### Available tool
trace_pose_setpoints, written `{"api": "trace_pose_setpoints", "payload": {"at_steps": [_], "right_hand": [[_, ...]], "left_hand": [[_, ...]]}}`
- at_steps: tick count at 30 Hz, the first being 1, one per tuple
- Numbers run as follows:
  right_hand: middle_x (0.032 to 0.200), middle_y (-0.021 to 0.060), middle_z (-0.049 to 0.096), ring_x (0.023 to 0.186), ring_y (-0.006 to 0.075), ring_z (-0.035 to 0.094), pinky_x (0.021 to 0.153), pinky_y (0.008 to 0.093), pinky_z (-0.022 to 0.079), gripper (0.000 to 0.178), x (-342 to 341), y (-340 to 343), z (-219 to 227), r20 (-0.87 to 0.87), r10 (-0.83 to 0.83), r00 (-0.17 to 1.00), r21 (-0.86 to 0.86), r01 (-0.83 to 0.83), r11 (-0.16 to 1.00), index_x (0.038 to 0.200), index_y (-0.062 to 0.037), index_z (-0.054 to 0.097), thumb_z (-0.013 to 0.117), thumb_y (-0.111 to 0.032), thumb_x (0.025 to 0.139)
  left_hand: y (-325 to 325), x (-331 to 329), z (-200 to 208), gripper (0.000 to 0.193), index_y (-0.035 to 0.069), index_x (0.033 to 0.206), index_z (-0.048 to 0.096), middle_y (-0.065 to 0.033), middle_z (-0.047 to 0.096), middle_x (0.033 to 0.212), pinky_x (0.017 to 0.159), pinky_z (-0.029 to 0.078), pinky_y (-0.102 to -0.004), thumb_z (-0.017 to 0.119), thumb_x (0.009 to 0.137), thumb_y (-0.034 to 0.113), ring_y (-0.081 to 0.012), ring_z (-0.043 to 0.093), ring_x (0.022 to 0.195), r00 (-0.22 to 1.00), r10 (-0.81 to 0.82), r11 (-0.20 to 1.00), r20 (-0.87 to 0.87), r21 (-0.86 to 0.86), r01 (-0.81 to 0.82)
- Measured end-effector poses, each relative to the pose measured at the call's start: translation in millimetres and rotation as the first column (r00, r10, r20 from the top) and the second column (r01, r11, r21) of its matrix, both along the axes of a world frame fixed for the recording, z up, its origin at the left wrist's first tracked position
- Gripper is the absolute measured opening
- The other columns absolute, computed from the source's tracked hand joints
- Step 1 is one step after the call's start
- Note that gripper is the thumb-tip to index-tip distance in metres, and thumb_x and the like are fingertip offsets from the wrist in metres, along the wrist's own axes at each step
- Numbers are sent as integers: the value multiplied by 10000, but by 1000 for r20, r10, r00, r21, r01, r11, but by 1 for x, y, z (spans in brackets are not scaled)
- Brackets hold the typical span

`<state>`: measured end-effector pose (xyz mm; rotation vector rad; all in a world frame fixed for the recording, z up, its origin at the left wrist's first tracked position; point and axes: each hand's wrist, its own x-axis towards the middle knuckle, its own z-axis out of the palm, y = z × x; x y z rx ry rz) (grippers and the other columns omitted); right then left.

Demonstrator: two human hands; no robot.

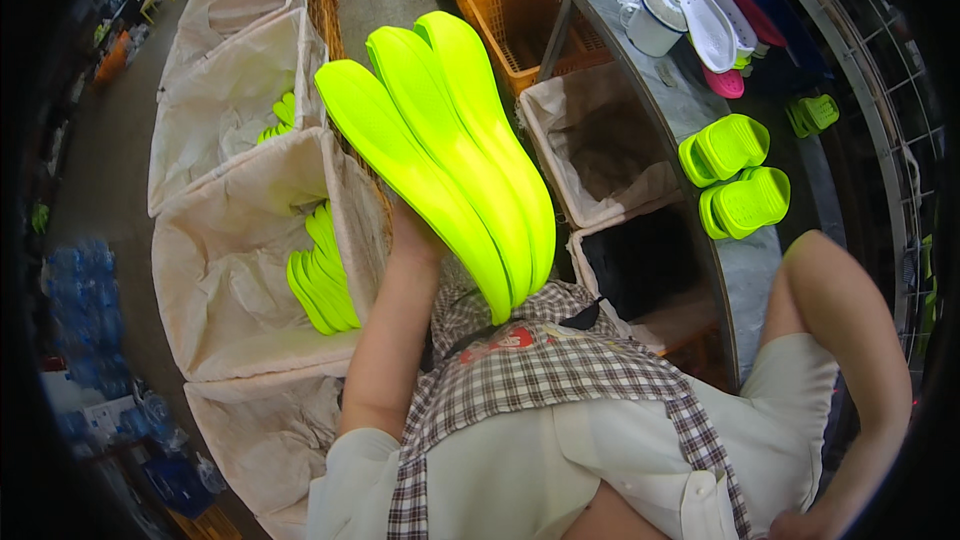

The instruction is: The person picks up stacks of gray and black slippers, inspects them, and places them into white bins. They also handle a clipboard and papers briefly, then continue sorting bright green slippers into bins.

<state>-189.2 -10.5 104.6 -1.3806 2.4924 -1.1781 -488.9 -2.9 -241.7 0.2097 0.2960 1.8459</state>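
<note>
My left hand (412, 232) is raised in front of me and holds a stack of three long neon yellow-green shoe soles (450, 140), fanned and tilted up to the left; the soles hide most of its fingers. Just left of that hand stands a cloth-lined bin (220, 270) with several more of the same soles (320, 280) leaning inside it. My right arm is bent at the far right, and only a sliver of my right hand (800, 525) shows by my hip at the bottom edge, so its grip is unclear.
A second lined bin (225, 100) behind holds more soles (280, 122). Orange crates (520, 15) and two lined bins (600, 145) sit beside a grey workbench (690, 100) carrying green slippers (735, 175), white soles (700, 0) and a mug (650, 28).
</note>
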Motion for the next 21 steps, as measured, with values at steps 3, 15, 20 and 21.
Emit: {"api": "trace_pose_setpoints", "payload": {"at_steps": [3,15,20,21], "right_hand": [[1063,115,517,908,243,565,725,338,423,295,-5,58,-40,119,229,966,-419,-161,894,1014,-50,541,431,-294,890],[1457,193,224,1357,259,210,1096,355,198,914,-116,87,-263,666,-684,297,-331,940,86,1437,14,97,693,-232,790],[1483,186,163,1384,253,145,1106,353,168,1019,-111,87,-262,681,-651,334,-364,927,95,1445,-4,39,750,-136,727],[1486,185,153,1386,252,136,1108,352,163,1027,-111,87,-263,699,-635,328,-366,928,76,1444,-3,31,752,-124,723]], "left_hand": [[-1,-1,0,435,63,1305,418,-105,516,1252,898,460,-401,439,950,314,-267,529,1094,999,-25,997,-38,75,28],[-9,-1,2,433,35,1280,437,-103,535,1206,905,467,-394,497,936,290,-249,535,1092,917,69,988,-394,-101,-117],[-15,-8,6,340,61,1145,554,-51,587,1103,850,461,-327,594,820,-28,-189,563,999,505,43,964,-862,-98,-248],[-15,-9,6,340,55,1123,570,-51,597,1083,841,463,-324,607,803,-51,-187,569,982,351,36,951,-936,-76,-301]]}}
